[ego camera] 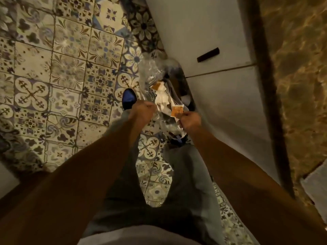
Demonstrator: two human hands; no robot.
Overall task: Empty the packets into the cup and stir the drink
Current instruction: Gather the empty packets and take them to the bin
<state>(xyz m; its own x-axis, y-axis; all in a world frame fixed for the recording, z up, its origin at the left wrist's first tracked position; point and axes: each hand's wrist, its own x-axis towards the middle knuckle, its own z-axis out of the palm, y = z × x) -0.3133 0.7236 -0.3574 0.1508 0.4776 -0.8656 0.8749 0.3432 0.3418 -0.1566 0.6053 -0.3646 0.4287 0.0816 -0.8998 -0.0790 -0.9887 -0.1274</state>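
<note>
I look straight down at the floor. My left hand (144,109) is closed on the rim of a clear plastic bag (152,71) that lines a small bin. My right hand (190,120) pinches the bag's other edge together with an orange packet (177,110). Inside the bag lie crumpled white wrappers (161,99) and another orange-tipped packet (156,85). No cup is in view.
A patterned tile floor (67,71) spreads to the left. White cabinet doors (221,96) with a dark handle (208,54) stand on the right under a brown marble counter (300,85). My blue shoes (129,98) and grey trousers are below.
</note>
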